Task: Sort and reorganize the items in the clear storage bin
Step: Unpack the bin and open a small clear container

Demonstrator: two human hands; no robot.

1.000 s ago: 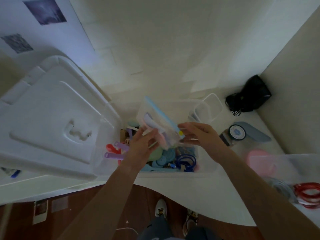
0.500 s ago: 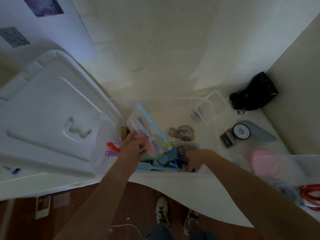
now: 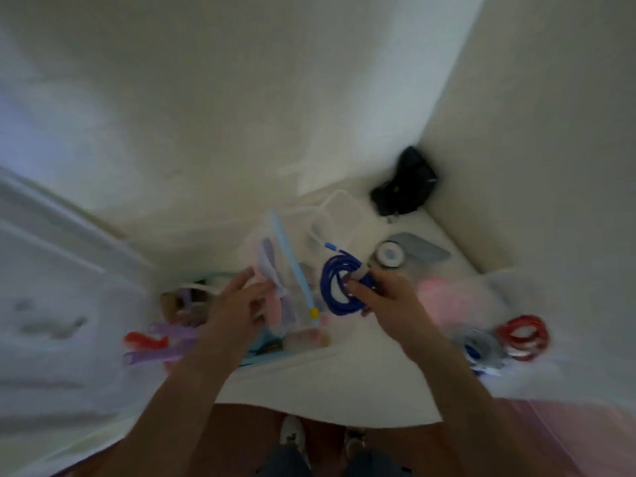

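The view is blurred by motion. My left hand holds a clear zip bag with a light blue seal strip above the clear storage bin. Pale purple and pink pieces show inside the bag. My right hand grips a coiled blue cable just right of the bag, lifted over the bin. Red and purple clips lie at the bin's left end.
The bin's white lid leans at the left. A small clear container, a black pouch, a round dial on a grey base, a pink lid and coiled red rings sit on the white table.
My right hand went down into the bin and came up gripping the coiled blue cable. My left hand kept the zip bag and raised it a little. The camera swung.
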